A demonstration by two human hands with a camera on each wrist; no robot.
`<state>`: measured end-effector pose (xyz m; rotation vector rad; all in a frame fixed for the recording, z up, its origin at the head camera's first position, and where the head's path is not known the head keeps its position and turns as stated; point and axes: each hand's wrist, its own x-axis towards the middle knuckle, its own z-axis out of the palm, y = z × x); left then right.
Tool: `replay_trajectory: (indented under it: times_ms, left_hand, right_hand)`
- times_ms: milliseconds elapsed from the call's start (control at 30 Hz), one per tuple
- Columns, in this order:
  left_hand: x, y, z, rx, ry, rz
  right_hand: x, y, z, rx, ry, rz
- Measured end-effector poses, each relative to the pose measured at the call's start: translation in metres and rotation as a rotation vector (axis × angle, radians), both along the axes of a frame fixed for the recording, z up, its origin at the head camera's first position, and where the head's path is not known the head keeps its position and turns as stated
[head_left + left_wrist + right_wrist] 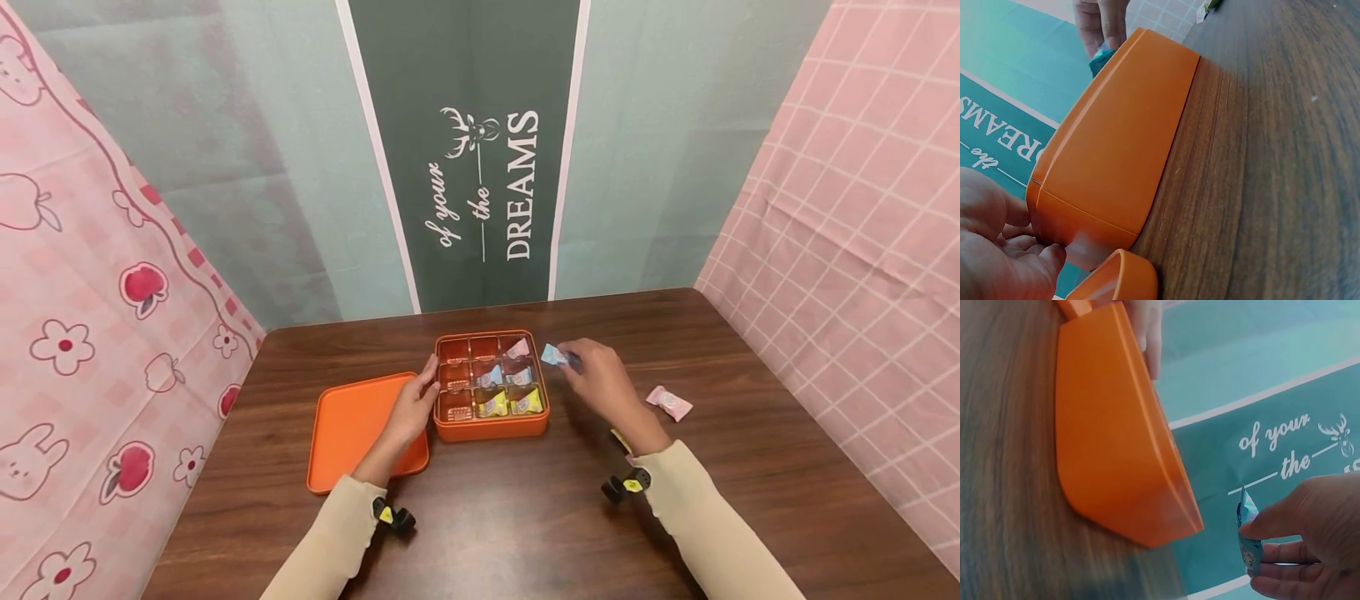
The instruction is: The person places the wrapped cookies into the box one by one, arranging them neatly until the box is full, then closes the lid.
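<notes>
An orange box (491, 429) with a clear divided insert stands on the table. Yellow, blue and pink wrapped candies lie in its middle and right columns; the left column holds none. My left hand (411, 410) rests against the box's left side, its fingers touching the wall, as the left wrist view (1007, 244) also shows. Just off the box's back right, my right hand (603, 379) pinches a blue wrapped candy (553, 355) between thumb and fingers. The right wrist view shows that candy (1249, 534) held clear of the box.
The orange lid (360, 425) lies left of the box, partly under my left forearm. A pink wrapped candy (670, 403) sits on the brown table (510, 517) at the right. Something yellow (621, 439) shows beside my right wrist, mostly hidden. Fabric hangs around the table's back and sides.
</notes>
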<state>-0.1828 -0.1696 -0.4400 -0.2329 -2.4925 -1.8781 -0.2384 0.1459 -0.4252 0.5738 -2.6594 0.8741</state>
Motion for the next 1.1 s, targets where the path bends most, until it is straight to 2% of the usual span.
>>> replay_trajectory:
  times_ms: [367,1000,1067,1100]
  left_hand:
    - [0.004,-0.002,-0.001,-0.003,-0.008,0.013]
    - [0.0,0.0,-0.001,-0.002,0.01,0.0]
    - [-0.002,-0.001,-0.004,-0.009,0.008,0.0]
    - [-0.005,-0.001,-0.008,-0.01,0.008,0.001]
  right_hand:
    - [0.002,-0.026,0.007,-0.027,-0.041,0.035]
    - [0.0,-0.066,0.013,-0.023,-0.072,0.082]
    - [0.001,-0.07,0.014,-0.025,-0.08,0.09]
    - [0.001,-0.072,0.014,-0.026,-0.085,0.092]
